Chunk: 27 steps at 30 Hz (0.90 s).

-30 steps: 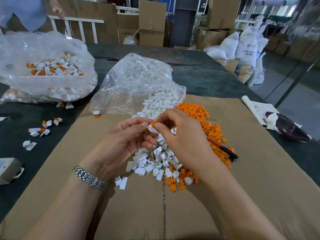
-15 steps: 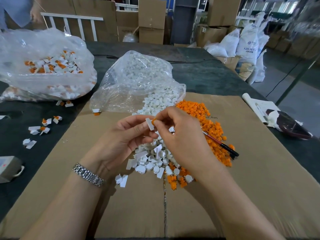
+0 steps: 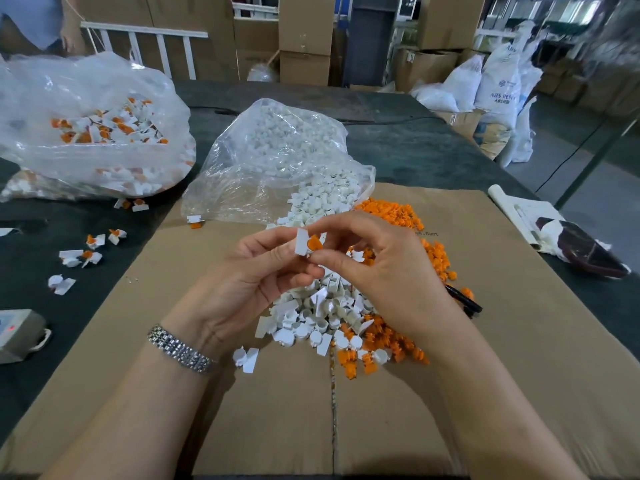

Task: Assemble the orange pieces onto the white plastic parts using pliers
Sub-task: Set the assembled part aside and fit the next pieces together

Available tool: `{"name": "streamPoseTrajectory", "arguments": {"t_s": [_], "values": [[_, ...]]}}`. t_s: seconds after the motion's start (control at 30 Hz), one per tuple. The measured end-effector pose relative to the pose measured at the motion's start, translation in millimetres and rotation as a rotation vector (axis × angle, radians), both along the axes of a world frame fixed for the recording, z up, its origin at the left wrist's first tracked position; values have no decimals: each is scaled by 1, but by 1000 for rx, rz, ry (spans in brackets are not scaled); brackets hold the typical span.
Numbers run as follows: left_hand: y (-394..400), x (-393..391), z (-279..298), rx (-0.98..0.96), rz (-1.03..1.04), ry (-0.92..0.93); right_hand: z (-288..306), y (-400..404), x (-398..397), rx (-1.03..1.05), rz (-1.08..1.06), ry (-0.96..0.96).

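My left hand pinches a small white plastic part above the cardboard sheet. My right hand pinches an orange piece and holds it against that white part. Below the hands lies a heap of loose white parts. A strip of loose orange pieces runs along the right of the heap. The pliers lie on the cardboard, half hidden behind my right hand.
An open clear bag of white parts sits behind the heap. A second bag with assembled white-and-orange parts stands at the far left. A few assembled parts lie on the dark table. A small grey device is at the left edge.
Both hands have lifted slightly off the heap. The orange piece now shows clearly between my fingertips, against the white part.
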<state>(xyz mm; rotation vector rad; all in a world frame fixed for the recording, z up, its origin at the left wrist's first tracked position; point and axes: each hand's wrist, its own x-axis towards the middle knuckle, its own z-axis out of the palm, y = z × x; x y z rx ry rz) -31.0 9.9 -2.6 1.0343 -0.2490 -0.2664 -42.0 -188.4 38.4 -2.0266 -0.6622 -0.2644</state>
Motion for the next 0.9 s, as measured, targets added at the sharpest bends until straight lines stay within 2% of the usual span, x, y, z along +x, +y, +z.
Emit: {"name": "streamPoseTrajectory", "arguments": {"t_s": [0.17, 0.5, 0.73, 0.9], "values": [[0, -2, 2, 11, -14, 2, -1, 1, 0, 9, 33, -43], [-2, -4, 7, 56, 85, -31, -6, 6, 2, -14, -92, -192], [-8, -5, 8, 148, 164, -66, -13, 12, 2, -150, -177, -224], [-4, -2, 3, 157, 161, -14, -16, 14, 3, -201, -194, -199]]}}
